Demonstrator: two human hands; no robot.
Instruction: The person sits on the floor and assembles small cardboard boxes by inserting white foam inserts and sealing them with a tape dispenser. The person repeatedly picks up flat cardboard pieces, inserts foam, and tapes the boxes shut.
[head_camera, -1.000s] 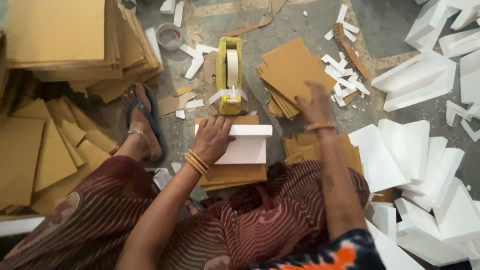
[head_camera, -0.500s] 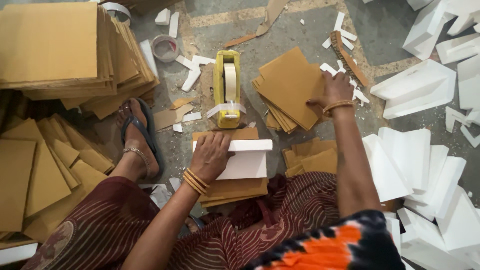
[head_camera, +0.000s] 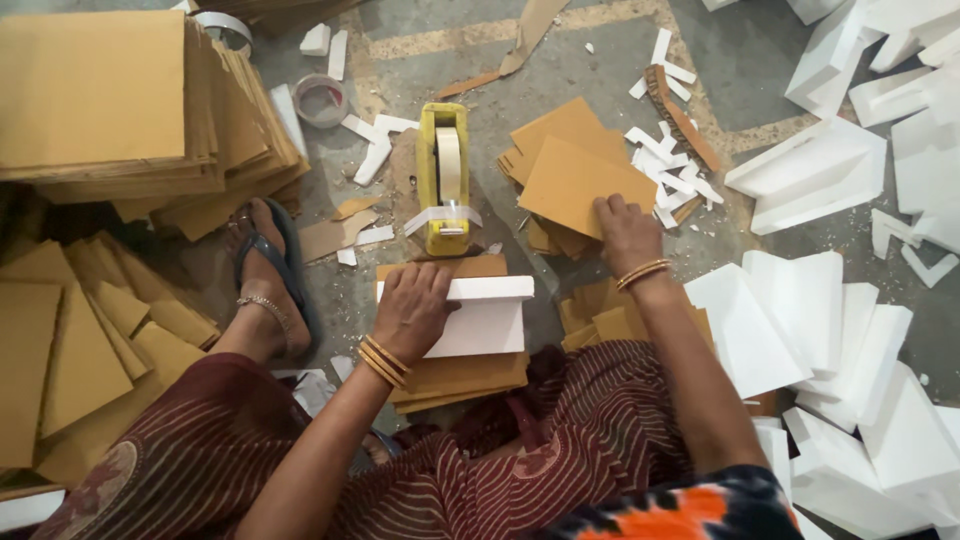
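Your left hand (head_camera: 412, 310) lay palm-down on the white foam piece (head_camera: 485, 315), fingers spread flat and pressing its left end, not curled round it; the foam sat on a small stack of brown card sheets (head_camera: 462, 378) right in front of your lap, w/ another card edge showing at its far side. Your right hand (head_camera: 625, 232) was out fwd & to the right, fingers closed on the near edge of a brown card sheet (head_camera: 575, 182), the top one of a loose pile on the floor; thumb hidden under the sheet, so can't tell how it pinched. Yellow tape dispenser (head_camera: 443, 180) stood just beyond the foam piece, between both hands, a strip of tape hanging across its front end. Left of it, your sandalled foot (head_camera: 265, 275) rested on the grey floor (head_camera: 600, 50). Big stack of card (head_camera: 100, 100) at far left, more cut card pcs (head_camera: 60, 340) below it. White foam corner pieces (head_camera: 810, 175) piled along the right side, foam offcuts (head_camera: 675, 175) scattered near the card pile. Two tape rolls (head_camera: 320, 98) lay near the big stack, well apart from both hands.
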